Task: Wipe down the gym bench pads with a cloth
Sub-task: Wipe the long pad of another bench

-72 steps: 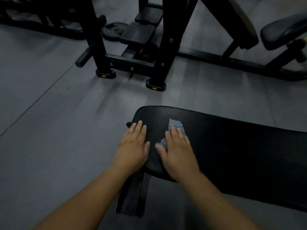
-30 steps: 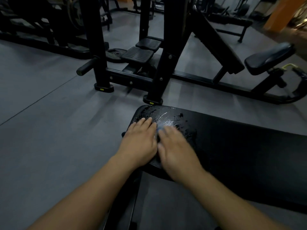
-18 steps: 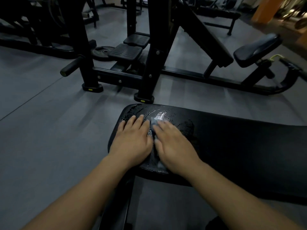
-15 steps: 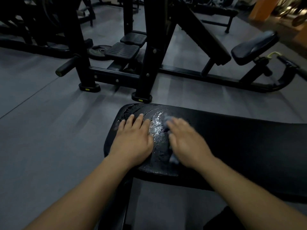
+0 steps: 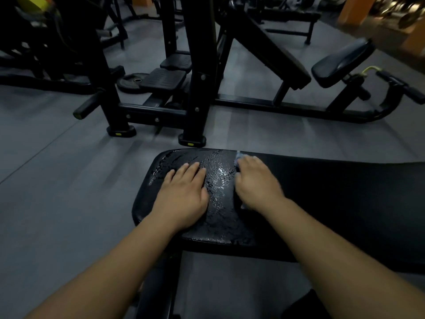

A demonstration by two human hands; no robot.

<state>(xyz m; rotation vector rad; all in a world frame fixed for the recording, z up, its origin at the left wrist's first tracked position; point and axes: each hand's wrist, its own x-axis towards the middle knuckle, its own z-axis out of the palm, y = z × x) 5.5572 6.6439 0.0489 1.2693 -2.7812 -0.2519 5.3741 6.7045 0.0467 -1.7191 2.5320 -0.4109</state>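
A black padded bench pad [image 5: 333, 199] runs from the middle of the view to the right edge. Its left end glistens with wet streaks. My left hand [image 5: 181, 194] lies flat on that wet end, fingers straight and together. My right hand [image 5: 257, 180] presses a pale blue cloth [image 5: 238, 155] onto the pad just right of the wet patch. Only the cloth's far tip and a small bit near my wrist show; my palm hides the rest.
Grey rubber floor surrounds the bench. Beyond it stands a black rack frame [image 5: 195, 88] with foot plates and a weight plate [image 5: 132, 80] on the floor. An incline pad and a small seat pad [image 5: 342, 63] stand at the back right.
My right hand has slid the cloth to the right and toward the pad's far edge, leaving a wider wet patch. My left hand stays flat on the pad's left end.
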